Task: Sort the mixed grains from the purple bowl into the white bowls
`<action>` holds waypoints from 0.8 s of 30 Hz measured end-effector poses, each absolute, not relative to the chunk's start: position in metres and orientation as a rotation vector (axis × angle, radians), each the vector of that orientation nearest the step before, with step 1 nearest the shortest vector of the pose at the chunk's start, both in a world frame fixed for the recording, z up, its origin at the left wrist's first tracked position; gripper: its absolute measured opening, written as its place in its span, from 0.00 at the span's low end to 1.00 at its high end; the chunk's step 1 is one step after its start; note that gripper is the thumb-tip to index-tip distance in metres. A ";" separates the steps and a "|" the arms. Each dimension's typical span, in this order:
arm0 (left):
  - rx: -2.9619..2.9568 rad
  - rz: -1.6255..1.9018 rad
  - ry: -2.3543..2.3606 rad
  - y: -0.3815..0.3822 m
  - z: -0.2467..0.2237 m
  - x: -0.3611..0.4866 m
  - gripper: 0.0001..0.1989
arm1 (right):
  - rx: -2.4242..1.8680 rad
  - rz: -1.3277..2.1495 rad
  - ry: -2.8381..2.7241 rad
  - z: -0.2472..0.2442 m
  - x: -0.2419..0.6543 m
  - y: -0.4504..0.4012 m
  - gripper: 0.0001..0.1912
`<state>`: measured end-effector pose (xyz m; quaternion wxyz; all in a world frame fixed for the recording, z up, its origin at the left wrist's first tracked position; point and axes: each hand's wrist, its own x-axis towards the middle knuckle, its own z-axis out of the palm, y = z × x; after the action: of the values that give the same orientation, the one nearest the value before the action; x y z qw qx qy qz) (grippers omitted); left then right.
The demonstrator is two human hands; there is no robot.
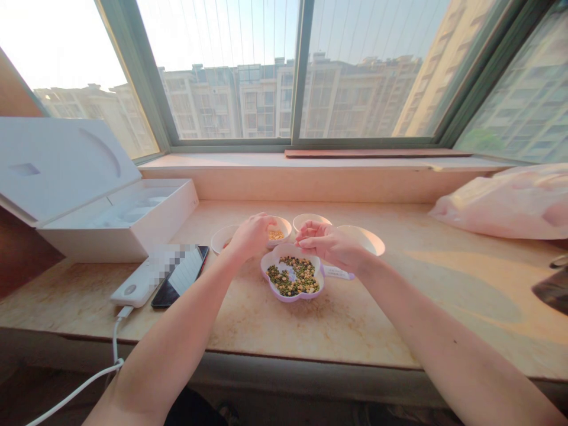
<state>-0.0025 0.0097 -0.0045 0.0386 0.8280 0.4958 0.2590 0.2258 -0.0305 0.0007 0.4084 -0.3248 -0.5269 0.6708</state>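
Observation:
A flower-shaped white and lilac bowl point(290, 298) with a short handle point(338, 273) holds mixed green and yellow beans point(306, 275). My left hand point(254, 235) is over a small white bowl point(285, 223) of yellow beans point(276, 234), fingers bent down and closed together; their tips are partly hidden. Above the far right rim of the flower-shaped bowl, my right hand point(326, 241) has its thumb and fingers pinched. Whatever lies between them is too small to make out. A second white bowl point(218, 239), with something reddish inside, sits partly behind my left hand.
Two more white bowls, one at the back point(312, 219) and one on the right point(373, 238), stand behind my right hand. On the left are an open white box point(164, 222), a cabled power bank point(137, 284) and a phone point(180, 281). A plastic bag point(506, 204) lies far right.

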 end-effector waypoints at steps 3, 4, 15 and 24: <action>2.534 0.852 1.440 0.006 -0.001 0.002 0.17 | -0.824 1.618 -1.316 0.001 0.225 -0.030 0.21; 2.545 0.871 1.357 0.004 0.000 0.004 0.15 | -0.847 1.586 -1.308 0.002 0.224 -0.030 0.22; 2.623 1.051 0.875 -0.002 -0.011 0.025 0.07 | -0.936 1.472 -1.261 -0.001 0.222 -0.031 0.33; 2.529 0.901 1.356 -0.006 0.004 0.015 0.14 | -1.156 1.105 -1.788 -0.006 0.224 -0.030 0.09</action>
<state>0.0148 -0.0057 0.0040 0.0668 0.8388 0.4499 0.2990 0.2237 -0.0299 -0.0062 0.3631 -0.4489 -0.6946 0.4293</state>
